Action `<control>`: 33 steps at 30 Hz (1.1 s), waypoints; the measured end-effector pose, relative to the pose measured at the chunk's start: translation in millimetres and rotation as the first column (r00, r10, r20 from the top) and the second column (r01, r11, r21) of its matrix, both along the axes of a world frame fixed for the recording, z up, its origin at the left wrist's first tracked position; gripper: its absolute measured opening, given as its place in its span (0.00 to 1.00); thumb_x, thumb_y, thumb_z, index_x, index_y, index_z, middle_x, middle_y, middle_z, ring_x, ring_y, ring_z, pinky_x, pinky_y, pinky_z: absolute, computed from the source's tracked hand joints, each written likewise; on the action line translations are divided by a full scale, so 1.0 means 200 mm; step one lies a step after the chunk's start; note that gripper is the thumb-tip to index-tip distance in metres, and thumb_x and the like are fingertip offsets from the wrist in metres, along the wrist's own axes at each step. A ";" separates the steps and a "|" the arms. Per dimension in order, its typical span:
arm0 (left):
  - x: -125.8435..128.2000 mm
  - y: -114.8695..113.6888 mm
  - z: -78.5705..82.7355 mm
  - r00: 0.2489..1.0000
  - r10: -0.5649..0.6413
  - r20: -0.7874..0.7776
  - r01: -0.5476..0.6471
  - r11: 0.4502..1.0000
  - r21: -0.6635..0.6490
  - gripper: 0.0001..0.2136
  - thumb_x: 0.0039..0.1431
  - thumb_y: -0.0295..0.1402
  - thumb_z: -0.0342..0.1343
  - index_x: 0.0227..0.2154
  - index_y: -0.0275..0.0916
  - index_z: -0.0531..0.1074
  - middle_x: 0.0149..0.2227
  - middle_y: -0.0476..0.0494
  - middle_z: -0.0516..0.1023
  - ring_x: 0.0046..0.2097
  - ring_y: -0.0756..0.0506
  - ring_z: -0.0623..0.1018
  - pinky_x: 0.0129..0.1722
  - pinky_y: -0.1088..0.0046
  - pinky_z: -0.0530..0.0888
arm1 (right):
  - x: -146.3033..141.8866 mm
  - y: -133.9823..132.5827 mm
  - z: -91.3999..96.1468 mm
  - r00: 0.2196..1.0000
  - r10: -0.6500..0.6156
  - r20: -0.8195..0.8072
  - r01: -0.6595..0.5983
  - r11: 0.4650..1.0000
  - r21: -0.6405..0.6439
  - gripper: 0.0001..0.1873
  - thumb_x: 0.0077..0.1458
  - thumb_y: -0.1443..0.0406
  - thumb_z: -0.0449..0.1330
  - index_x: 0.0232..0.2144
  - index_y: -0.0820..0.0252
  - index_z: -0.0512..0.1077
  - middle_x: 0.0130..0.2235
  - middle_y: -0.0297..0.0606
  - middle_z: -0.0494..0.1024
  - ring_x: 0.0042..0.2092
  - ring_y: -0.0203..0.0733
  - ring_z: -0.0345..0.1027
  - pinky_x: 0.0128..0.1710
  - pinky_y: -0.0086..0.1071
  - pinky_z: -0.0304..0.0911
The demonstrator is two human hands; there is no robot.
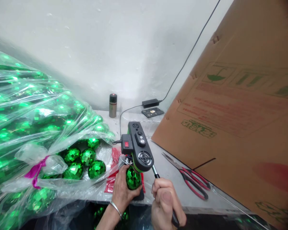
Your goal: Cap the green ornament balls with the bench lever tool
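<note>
A shiny green faceted ball ornament is gripped in my left hand, directly below the front end of a black press-like machine. My right hand is closed round the black handle of a metal lever that runs out from the machine's right side. A red switch shows on the box at the machine's left. Red plastic sheet lies under the machine. The machine's head hides the top of the ball.
Several loose green balls lie by a big clear bag full of them on the left. Red-handled scissors rest on the right, beside a large cardboard box. Behind stand a small can, a phone and a power adapter.
</note>
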State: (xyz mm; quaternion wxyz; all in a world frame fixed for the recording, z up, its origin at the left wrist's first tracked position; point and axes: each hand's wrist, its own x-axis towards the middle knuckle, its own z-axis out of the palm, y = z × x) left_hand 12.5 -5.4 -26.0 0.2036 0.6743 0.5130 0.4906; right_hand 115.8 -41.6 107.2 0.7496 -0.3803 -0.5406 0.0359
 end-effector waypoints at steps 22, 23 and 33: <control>0.02 0.01 -0.04 0.999 0.030 -0.010 -0.030 0.999 0.026 0.36 0.46 0.31 0.73 0.61 0.39 0.69 0.54 0.32 0.85 0.55 0.29 0.88 0.54 0.44 0.87 | -0.02 0.01 0.00 0.999 -0.041 -0.008 0.042 0.998 0.049 0.24 0.75 0.68 0.54 0.23 0.56 0.63 0.25 0.28 0.66 0.25 0.32 0.62 0.23 0.28 0.58; 0.03 0.01 -0.04 0.999 0.041 -0.014 -0.040 0.999 0.022 0.37 0.46 0.31 0.73 0.61 0.39 0.69 0.55 0.32 0.85 0.55 0.29 0.88 0.54 0.44 0.87 | -0.02 0.01 -0.02 0.999 -0.052 0.016 0.051 0.998 0.044 0.23 0.75 0.68 0.54 0.24 0.56 0.64 0.26 0.28 0.67 0.25 0.33 0.63 0.25 0.28 0.60; 0.04 0.00 -0.04 0.999 0.032 0.012 -0.032 0.999 -0.003 0.35 0.46 0.32 0.74 0.60 0.39 0.71 0.54 0.31 0.85 0.54 0.29 0.87 0.53 0.44 0.87 | -0.02 0.02 -0.14 0.971 -0.197 0.132 0.183 0.977 0.111 0.25 0.78 0.65 0.53 0.23 0.57 0.64 0.27 0.28 0.72 0.27 0.32 0.66 0.39 0.33 0.69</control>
